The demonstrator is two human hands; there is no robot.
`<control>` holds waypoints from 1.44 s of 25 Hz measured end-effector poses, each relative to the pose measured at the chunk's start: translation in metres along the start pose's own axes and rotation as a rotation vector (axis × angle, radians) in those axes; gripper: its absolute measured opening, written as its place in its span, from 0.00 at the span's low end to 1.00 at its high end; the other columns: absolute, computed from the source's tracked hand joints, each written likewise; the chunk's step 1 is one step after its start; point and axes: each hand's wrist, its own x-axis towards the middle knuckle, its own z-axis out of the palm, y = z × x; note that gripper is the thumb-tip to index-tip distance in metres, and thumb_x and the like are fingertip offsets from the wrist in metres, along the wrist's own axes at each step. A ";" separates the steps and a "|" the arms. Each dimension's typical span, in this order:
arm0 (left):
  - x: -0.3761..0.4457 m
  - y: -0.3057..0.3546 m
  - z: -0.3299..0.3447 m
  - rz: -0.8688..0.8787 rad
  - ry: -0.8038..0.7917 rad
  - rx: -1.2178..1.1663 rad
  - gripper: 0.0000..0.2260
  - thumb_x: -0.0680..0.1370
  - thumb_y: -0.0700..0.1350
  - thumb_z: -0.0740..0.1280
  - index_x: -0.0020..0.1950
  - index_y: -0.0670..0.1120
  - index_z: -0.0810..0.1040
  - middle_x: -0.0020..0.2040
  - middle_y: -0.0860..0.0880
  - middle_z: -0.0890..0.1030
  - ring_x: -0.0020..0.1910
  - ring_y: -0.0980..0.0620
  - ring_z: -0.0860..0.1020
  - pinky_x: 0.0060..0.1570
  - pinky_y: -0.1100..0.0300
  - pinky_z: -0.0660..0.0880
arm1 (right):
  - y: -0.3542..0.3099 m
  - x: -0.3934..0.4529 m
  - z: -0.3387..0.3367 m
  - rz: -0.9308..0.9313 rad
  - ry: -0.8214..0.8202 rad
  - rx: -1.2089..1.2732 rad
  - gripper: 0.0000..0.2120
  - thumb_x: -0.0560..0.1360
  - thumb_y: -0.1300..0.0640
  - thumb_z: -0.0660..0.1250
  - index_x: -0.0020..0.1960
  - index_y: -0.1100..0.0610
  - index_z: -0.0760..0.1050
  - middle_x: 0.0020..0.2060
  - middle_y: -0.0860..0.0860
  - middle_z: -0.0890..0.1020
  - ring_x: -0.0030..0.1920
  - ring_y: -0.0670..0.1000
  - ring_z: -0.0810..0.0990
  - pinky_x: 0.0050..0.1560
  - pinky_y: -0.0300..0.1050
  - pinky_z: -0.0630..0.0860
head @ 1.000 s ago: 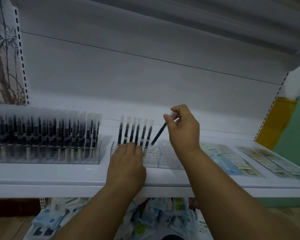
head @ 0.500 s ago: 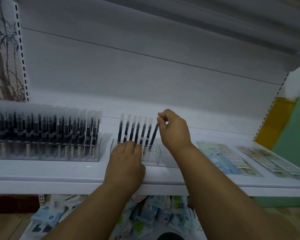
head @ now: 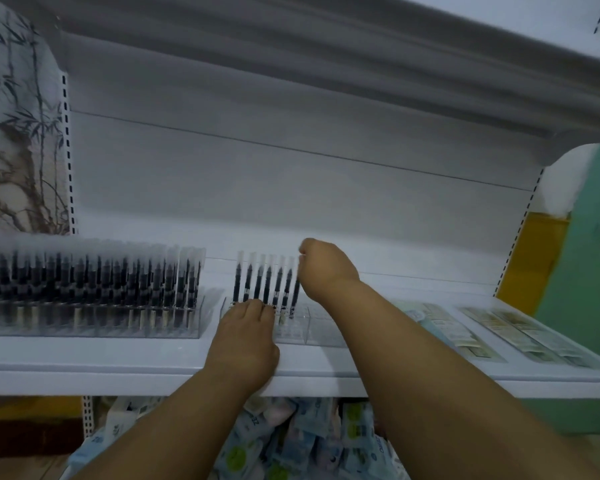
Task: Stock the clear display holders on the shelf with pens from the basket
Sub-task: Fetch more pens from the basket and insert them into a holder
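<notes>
— Near the middle of the frame, where is the pen (head: pixel 296 292) going?

— Into the half-filled clear holder (head: pixel 321 329), at the right end of its row. The right hand (head: pixel 324 271) pinches its frosted cap end.

— And the left hand (head: pixel 245 341)?

— Fingers laid together on the holder's front edge, steadying it on the white shelf (head: pixel 153 358).

— How will the pen handle?

— Light, stiff and probably slick, I'd guess. Hold high near the cap and lower it straight. The full holder (head: pixel 90 306) sits at left; the basket isn't visible.
</notes>
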 end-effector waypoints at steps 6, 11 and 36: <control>0.002 0.003 0.000 -0.011 -0.009 -0.007 0.19 0.75 0.47 0.60 0.65 0.47 0.71 0.61 0.50 0.71 0.60 0.50 0.69 0.63 0.60 0.61 | 0.013 -0.001 0.010 -0.033 0.052 0.066 0.15 0.80 0.63 0.58 0.66 0.60 0.71 0.56 0.57 0.79 0.56 0.57 0.78 0.54 0.47 0.74; 0.000 0.000 0.007 -0.014 -0.022 -0.039 0.15 0.63 0.46 0.66 0.48 0.44 0.79 0.46 0.48 0.77 0.45 0.46 0.77 0.48 0.54 0.73 | 0.015 -0.007 0.023 -0.069 0.064 0.160 0.17 0.80 0.62 0.60 0.68 0.56 0.72 0.59 0.56 0.79 0.57 0.56 0.78 0.55 0.46 0.75; -0.277 -0.154 -0.165 -0.728 0.265 0.285 0.20 0.72 0.39 0.68 0.65 0.44 0.76 0.60 0.46 0.78 0.60 0.46 0.75 0.59 0.53 0.72 | -0.292 -0.168 0.133 -0.816 -0.150 0.721 0.18 0.80 0.52 0.60 0.69 0.47 0.68 0.51 0.47 0.75 0.44 0.48 0.74 0.41 0.46 0.73</control>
